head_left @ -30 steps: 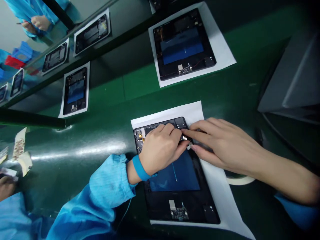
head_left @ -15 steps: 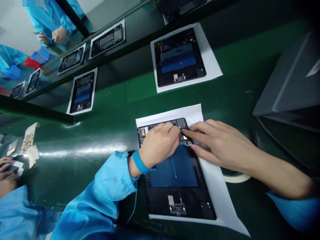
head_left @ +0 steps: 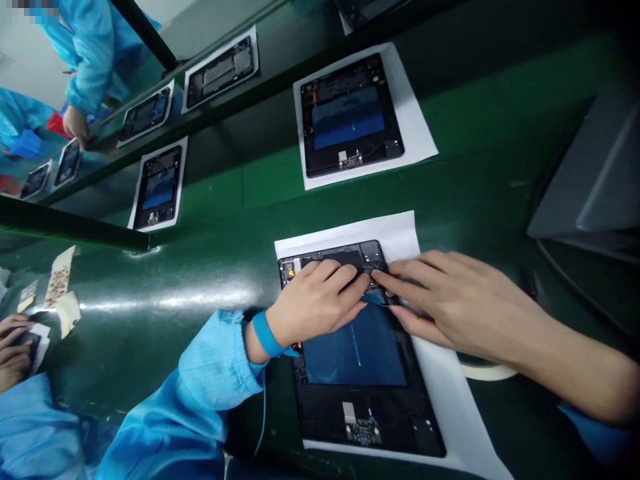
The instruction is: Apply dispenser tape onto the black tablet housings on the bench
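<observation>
An open black tablet point(head_left: 360, 373) with a blue battery panel lies on a white paper sheet point(head_left: 400, 230) on the green belt. My left hand point(head_left: 320, 300), with a blue wrist strap point(head_left: 263, 333), rests on the tablet's upper part, fingers lying stretched over the black top strip. My right hand point(head_left: 450, 300) comes in from the right, its fingers stretched out and its index fingertip pressing near the tablet's top right corner, almost touching my left fingertips. Both thumbs sit at the battery's upper edge. I see nothing gripped in either hand.
A second open tablet point(head_left: 350, 117) on paper lies further up the green belt point(head_left: 175, 300), and a third point(head_left: 157, 177) to the left. A grey box point(head_left: 590, 180) stands at the right, a tape roll point(head_left: 487, 370) under my right wrist. A co-worker's hand point(head_left: 13, 353) and label sheets point(head_left: 57, 277) are at far left.
My left fingers have stretched out flatter along the tablet's top strip. My right index fingertip has shifted slightly along the top right corner. The small white piece between the fingertips no longer shows.
</observation>
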The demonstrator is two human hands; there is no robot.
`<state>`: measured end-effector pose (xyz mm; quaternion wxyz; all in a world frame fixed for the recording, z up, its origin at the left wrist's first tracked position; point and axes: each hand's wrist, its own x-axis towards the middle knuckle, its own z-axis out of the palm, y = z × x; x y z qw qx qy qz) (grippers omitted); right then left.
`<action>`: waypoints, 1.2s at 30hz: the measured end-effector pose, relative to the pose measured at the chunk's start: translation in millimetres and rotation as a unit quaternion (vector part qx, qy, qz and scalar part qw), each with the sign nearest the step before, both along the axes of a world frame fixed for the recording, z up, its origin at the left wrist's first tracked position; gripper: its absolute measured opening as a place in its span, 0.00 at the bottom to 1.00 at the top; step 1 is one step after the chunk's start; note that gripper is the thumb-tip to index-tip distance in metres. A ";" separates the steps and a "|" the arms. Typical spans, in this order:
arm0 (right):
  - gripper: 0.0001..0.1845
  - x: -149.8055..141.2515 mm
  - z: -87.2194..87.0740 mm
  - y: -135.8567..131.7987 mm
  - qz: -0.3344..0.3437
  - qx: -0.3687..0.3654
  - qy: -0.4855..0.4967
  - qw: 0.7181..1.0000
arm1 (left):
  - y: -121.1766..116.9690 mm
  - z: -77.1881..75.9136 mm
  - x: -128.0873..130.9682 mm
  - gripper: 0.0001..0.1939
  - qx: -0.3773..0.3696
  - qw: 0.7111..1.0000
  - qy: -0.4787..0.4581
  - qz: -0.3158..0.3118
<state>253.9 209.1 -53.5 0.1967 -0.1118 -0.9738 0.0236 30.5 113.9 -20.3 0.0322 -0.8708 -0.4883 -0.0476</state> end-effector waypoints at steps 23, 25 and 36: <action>0.05 -18.5 7.2 1.5 -0.109 0.101 0.056 0.987 | -2.4 -4.1 2.4 0.18 -0.015 1.000 -0.010 0.015; 0.05 -17.9 7.2 1.7 -0.103 0.112 0.051 0.987 | -2.6 -4.3 2.6 0.18 -0.019 1.000 -0.012 0.014; 0.04 -15.7 6.9 1.7 -0.076 0.131 0.040 0.988 | -2.3 -4.5 3.4 0.17 -0.026 0.999 -0.011 0.017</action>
